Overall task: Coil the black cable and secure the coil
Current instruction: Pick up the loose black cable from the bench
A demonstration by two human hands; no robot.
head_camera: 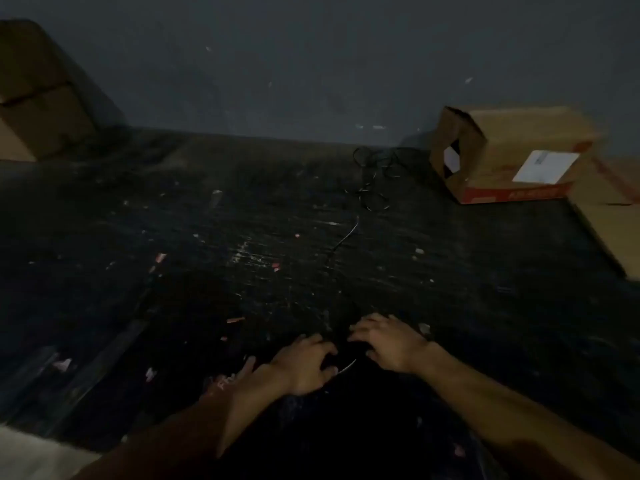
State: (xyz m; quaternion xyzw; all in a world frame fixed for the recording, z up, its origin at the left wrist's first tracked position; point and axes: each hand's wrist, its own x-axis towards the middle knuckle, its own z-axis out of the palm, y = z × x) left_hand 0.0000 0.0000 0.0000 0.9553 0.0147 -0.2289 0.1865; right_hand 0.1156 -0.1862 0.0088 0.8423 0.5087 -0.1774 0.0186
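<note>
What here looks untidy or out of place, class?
The cable lies tangled near the box, only partly gathered between the left hand and right hand. Paper scraps litter the table.

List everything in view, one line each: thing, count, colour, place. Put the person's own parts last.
black cable: one, black, a loose tangle at the far right of the floor, with a strand trailing toward the hands.
cardboard box: one, brown with a white label and a red band, far right, on its side by the wall.
flat cardboard: one piece, brown, right edge.
cardboard boxes: brown, far left by the wall; count unclear.
scraps: many, pink and white, scattered on the floor.
floor: dark, scuffed.
wall: grey, behind.
left hand: near centre, fingers curled at the cable end.
right hand: beside it, fingers curled; grip unclear.
</note>
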